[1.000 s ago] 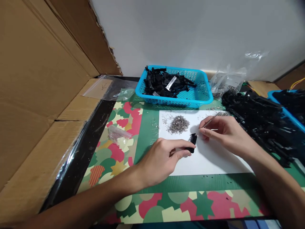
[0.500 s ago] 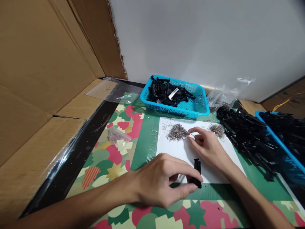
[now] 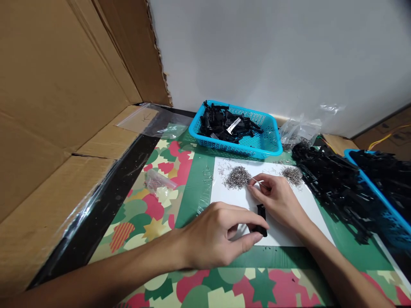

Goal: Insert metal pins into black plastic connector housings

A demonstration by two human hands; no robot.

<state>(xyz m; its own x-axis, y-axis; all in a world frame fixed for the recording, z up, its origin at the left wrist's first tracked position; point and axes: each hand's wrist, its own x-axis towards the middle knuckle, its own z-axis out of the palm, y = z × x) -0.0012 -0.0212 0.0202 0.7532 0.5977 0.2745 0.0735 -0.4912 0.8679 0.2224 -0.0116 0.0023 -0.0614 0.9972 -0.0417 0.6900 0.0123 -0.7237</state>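
My left hand (image 3: 221,235) pinches a small black plastic part (image 3: 261,212) between thumb and fingers, above the near edge of a white sheet (image 3: 221,199). Part of the piece is hidden by the fingertips. In my right hand (image 3: 278,196) is a thin metal tool (image 3: 257,182), gripped between thumb and forefinger. Its tip is at the right edge of a pile of tiny wire-like metal pieces (image 3: 238,177); whether it holds one is too small to see. A smaller metal pile (image 3: 291,175) sits beyond the right hand.
Behind the sheet stands a blue basket (image 3: 237,149) with black parts inside. On the right, a heap of black parts (image 3: 334,192) lies beside another blue basket (image 3: 379,188). Plastic bags (image 3: 159,184) and cardboard (image 3: 51,128) are on the left.
My left hand has lifted the black part slightly away from me and to the left, closer to my right hand. The right hand has shifted a little left with its tool.
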